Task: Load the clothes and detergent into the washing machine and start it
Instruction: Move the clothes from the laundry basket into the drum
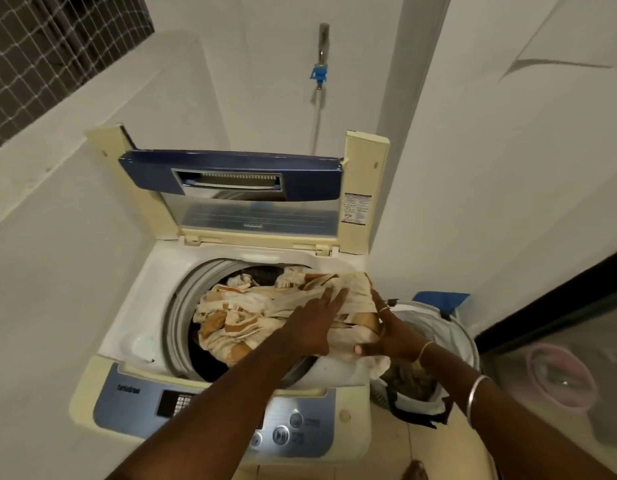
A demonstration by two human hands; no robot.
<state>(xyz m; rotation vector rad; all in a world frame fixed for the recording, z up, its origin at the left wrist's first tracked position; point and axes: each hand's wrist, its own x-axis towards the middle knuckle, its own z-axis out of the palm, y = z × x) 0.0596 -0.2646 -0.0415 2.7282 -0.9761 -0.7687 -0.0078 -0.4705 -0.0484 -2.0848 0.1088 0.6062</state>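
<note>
Washing machine (151,289): cream top-loader with a blue control panel; its lid (230,174) is folded up at the back and the drum is open.
Laundry basket (449,327): white mesh, just beside the machine's right side.
Cloth (251,306): cream with brown stripes and patches, crumpled. It is heaped in the machine's drum over darker clothes, its right part draped over the machine's right rim.
Left hand (310,327): flat, fingers straight, pressing on top of the cloth.
Right hand (393,334): at the machine's right rim, fingers and thumb curled round the cloth's draped edge.

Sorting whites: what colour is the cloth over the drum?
The cloth is cream with tan patches; head view.
</note>
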